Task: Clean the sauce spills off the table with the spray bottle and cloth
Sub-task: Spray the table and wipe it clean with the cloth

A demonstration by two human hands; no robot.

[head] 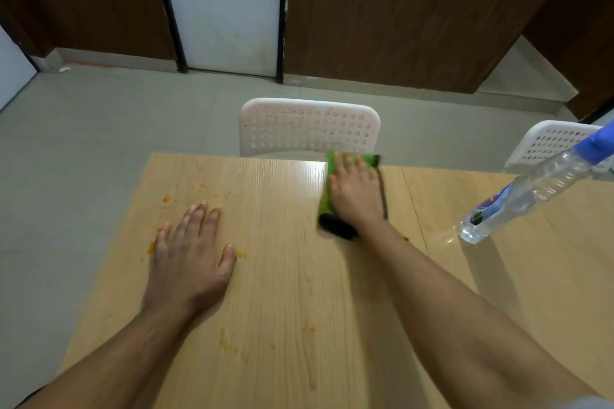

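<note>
One wooden table (pixel 285 276) fills the lower half of the view, its pale grain marked by a seam on the right. Behind it are two white perforated chairs: one chair (pixel 309 126) at the far edge, a second chair (pixel 551 143) at the right, partly hidden by the bottle. One white door (pixel 221 7) stands between dark wood wall panels (pixel 398 10), above a grey tiled floor (pixel 83 129).

Two bare forearms reach in from below. The left hand (pixel 192 256) lies flat on the table, fingers straight and spread, holding nothing. The right hand (pixel 357 192) presses flat on one green cloth (pixel 327 189) near the far edge, fingers straight; the cloth is blurred and its dark trim is hard to make out.

One clear spray bottle (pixel 518 199) stands on the right of the table, well apart from the cloth; its blue top is cut off by the frame edge.

Orange sauce spills (pixel 229 342) show in several patches: beside the left hand and near the front; their exact number is unclear.
</note>
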